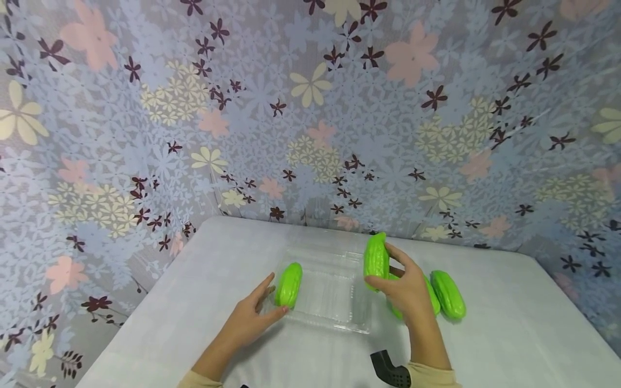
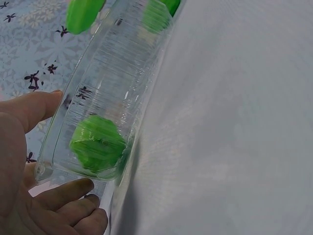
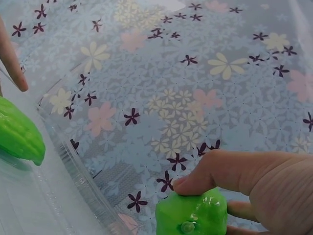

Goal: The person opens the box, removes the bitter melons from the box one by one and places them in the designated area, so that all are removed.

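My right hand grips a bumpy green gourd between thumb and fingers, raised over the right end of a clear plastic container. In the right wrist view, the thumb lies across this held gourd, its stem end facing the camera. A second gourd lies lengthwise inside the container at its left end. Around that end my left hand is spread, thumb at the near rim and fingers beside the left wall. The left wrist view shows the gourd through the clear wall, with the thumb touching the rim.
Right of the container, another green gourd lies on the white-covered table. More green shows beside it, partly hidden behind my right hand. A black angled piece sits by my right sleeve. Flower-patterned cloth rises behind the table.
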The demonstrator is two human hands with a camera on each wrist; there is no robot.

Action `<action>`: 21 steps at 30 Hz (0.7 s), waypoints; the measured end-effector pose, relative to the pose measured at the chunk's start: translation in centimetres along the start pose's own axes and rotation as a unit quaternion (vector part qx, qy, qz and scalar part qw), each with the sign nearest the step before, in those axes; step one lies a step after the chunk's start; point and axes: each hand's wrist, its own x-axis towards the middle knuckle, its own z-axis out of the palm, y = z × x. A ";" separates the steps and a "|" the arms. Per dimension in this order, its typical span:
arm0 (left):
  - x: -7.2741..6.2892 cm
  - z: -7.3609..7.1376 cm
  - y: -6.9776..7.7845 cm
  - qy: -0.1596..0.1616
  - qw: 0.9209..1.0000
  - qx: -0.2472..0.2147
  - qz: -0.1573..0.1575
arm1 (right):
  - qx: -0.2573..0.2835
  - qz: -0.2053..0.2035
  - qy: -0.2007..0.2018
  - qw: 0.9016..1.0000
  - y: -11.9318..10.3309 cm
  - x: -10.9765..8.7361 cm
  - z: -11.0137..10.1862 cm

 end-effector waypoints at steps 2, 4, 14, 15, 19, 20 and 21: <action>0.0 0.0 0.0 0.000 1.000 0.001 0.000 | -0.003 0.002 0.003 1.000 0.0 0.0 0.0; 0.0 0.0 -0.1 0.001 1.000 0.002 0.000 | -0.004 0.001 0.005 1.000 0.1 0.0 -0.1; 0.1 0.1 -0.2 -0.001 1.000 -0.002 0.001 | 0.013 -0.002 0.002 1.000 0.3 0.0 -0.6; 0.1 0.1 -0.2 0.000 1.000 -0.002 0.002 | 0.012 -0.003 0.004 1.000 0.3 0.0 -0.7; 0.0 0.1 -0.1 -0.001 1.000 -0.002 0.000 | 0.007 -0.003 0.008 1.000 0.2 -0.2 -0.9; 0.0 0.1 -0.1 -0.001 1.000 -0.002 -0.001 | 0.005 -0.003 0.009 1.000 0.2 -0.2 -0.9; 0.0 0.1 -0.1 -0.001 1.000 -0.001 -0.002 | 0.002 -0.003 0.009 1.000 0.2 -0.1 -0.9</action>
